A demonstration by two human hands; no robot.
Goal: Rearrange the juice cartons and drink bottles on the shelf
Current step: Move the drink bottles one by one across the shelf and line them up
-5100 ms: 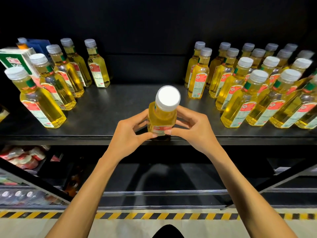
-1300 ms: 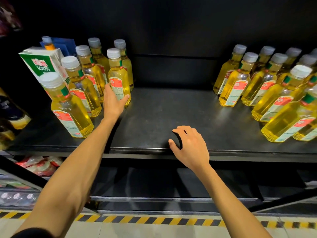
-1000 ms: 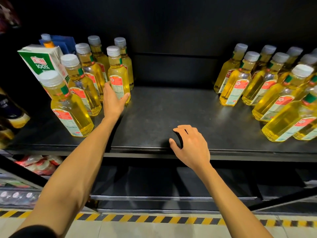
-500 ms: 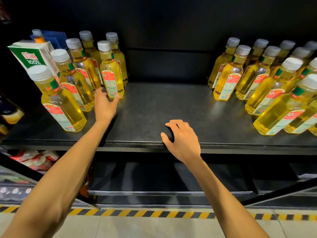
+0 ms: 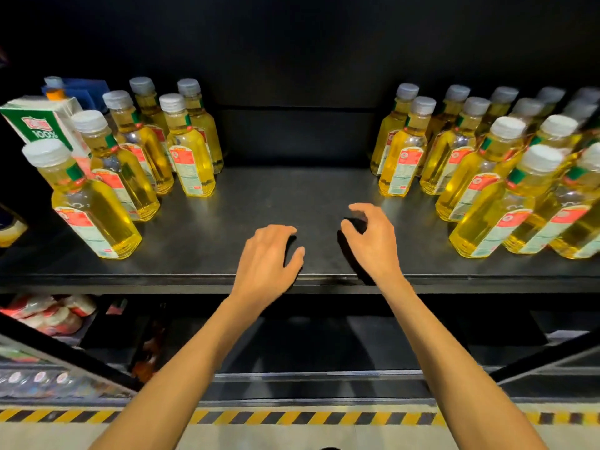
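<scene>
At the far left one juice carton [image 5: 34, 125] stands upright on the shelf [image 5: 292, 193], its green "100%" face toward me, with a small grey-capped bottle [image 5: 53, 87] just behind it. Beside the carton are six yellow drink bottles [image 5: 97, 206] in two rows running front to back, all upright, caps up, long axes vertical, red labels turned toward the front. Then bare shelf, and over its front edge my left grip [image 5: 269, 264], fingers loosely curled, holding nothing and well apart from any bottle. My right grip [image 5: 373, 245] hovers just beside it, a little further in, thumb and forefinger apart, also empty. At the right stands the larger group of yellow bottles [image 5: 402, 151], upright too. I count a dozen caps or more, but blur and the frame edge stop an exact count.
</scene>
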